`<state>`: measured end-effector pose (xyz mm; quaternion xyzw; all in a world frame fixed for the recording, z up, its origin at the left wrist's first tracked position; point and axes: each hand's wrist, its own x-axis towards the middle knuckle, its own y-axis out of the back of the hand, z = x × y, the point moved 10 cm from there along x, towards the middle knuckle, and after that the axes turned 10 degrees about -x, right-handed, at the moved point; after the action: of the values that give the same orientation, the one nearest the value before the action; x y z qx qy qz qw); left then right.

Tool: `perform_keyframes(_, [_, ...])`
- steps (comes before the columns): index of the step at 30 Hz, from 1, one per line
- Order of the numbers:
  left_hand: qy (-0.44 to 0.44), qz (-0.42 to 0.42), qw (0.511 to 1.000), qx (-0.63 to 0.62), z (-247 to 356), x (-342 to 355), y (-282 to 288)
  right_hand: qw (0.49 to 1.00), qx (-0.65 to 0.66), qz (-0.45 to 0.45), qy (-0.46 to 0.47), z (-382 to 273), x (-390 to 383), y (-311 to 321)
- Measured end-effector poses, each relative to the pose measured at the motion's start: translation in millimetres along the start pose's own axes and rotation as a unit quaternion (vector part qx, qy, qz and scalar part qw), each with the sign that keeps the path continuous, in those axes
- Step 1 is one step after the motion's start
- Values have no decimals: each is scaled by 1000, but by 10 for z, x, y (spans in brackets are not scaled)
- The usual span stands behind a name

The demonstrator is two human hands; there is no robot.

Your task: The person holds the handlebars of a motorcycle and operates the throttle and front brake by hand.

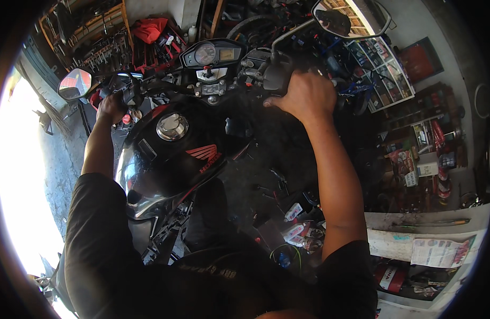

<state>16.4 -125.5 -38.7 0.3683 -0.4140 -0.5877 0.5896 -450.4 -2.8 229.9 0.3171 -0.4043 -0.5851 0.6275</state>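
Note:
Both arms reach forward to a motorcycle's handlebar. My left hand (112,108) is wrapped round the left grip, beside the clutch-side switches. My right hand (310,95) closes over the right grip, its thumb stretched inward below the dark control housing (277,75). Between them sits the instrument cluster (210,53), with a key area and the silver top clamp (213,89) under it. Nearer to me is the glossy black fuel tank (170,159) with a round silver cap (172,126) and a red wing emblem. Mirrors rise on both sides, the left mirror (75,84) and the right mirror (354,17).
Wall-hung tools (98,48) and a red cloth (149,30) are at the far left. A glass-fronted cabinet (380,72) and cluttered shelves line the right. Several bottles (294,232) lie on the floor by my right arm. A newspaper (442,252) lies on a pale bench.

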Motion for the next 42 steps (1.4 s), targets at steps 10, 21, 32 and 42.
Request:
perform_keyframes(10, [1, 9, 1000, 4, 52, -25, 44, 1000, 1, 5, -2, 0, 0, -12])
perform_keyframes(21, [-1, 3, 1000, 5, 18, -1, 16, 1000, -5, 10, -1, -1, 5, -15])
perform_keyframes(32, [6, 5, 1000, 7, 9, 4, 10, 1000, -3, 3, -1, 2, 6, -18])
perform_keyframes(42, [10, 2, 1000, 3, 32, -12, 27, 1000, 0, 5, 1, 1, 10, -10])
